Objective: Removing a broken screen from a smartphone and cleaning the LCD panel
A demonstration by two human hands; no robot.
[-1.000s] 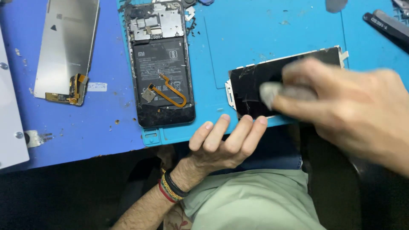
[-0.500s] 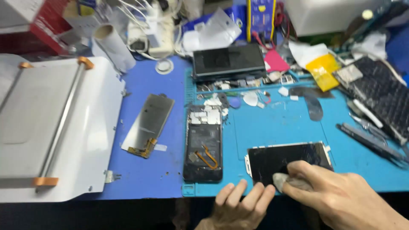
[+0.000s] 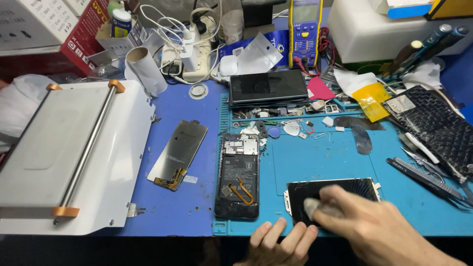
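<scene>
Head view, looking down on a cluttered repair bench. Right hand (image 3: 379,231) low right, fingers curled narrow, pinching a small pale grey wad of cloth (image 3: 311,207) and pressing it onto the cracked black phone screen panel (image 3: 340,193). That panel lies flat on the light blue silicone work mat (image 3: 325,157), near the mat's front edge, glass visibly fractured at its top. Left hand (image 3: 281,244) at the bottom edge, fingers loosely spread and resting on the mat's front lip, just beside the panel's left corner, holding nothing.

Just left of the panel: opened black phone body with exposed battery and orange flex cable (image 3: 237,175), lying lengthwise on the mat's left side. Further left, on the darker blue table surface (image 3: 187,212), a detached silver display backing with a gold flex connector (image 3: 178,153), tilted. Far left: white flat heating machine with a metal bar and orange end caps (image 3: 74,157).

Back of mat: dark tablet-like device (image 3: 268,87), scattered small parts and picks below it. Yellow multimeter (image 3: 305,29) behind. Right edge: black tweezers (image 3: 428,176), black textured pad (image 3: 436,128).
</scene>
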